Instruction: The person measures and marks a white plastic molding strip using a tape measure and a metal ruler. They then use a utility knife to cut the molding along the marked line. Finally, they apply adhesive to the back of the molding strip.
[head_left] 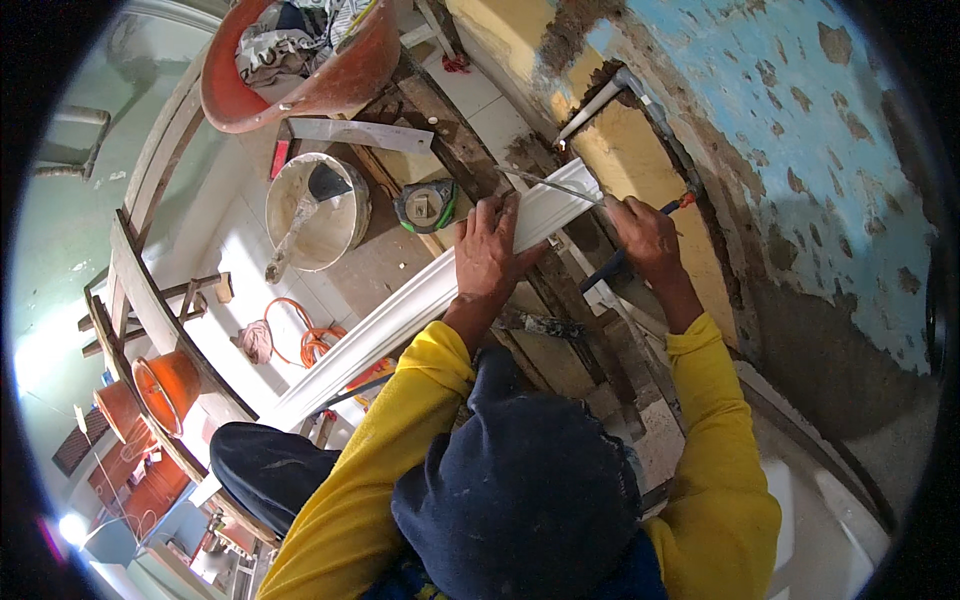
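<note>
A long white moulding strip (385, 318) lies slantwise from the lower left across dark wooden boards to the wall side. My left hand (487, 248) grips it near its far end, fingers over the top and thumb at the right edge. In my right hand (645, 240), closed, is a thin-bladed saw (560, 188), its narrow metal blade crossing the strip near the end. A dark bar with a red tip shows on both sides of my right fist; how it joins the blade is hidden. Left of my left hand lies a green-and-black tape measure (427, 206).
A white bucket (358, 235) holds pale paste and a trowel (325, 185). Beyond it are a red-handled metal square (365, 132) and an orange tub (380, 70) of cloths. A grey pipe (600, 105) juts from the chipped blue wall (740, 110). Orange cord (315, 335) lies below.
</note>
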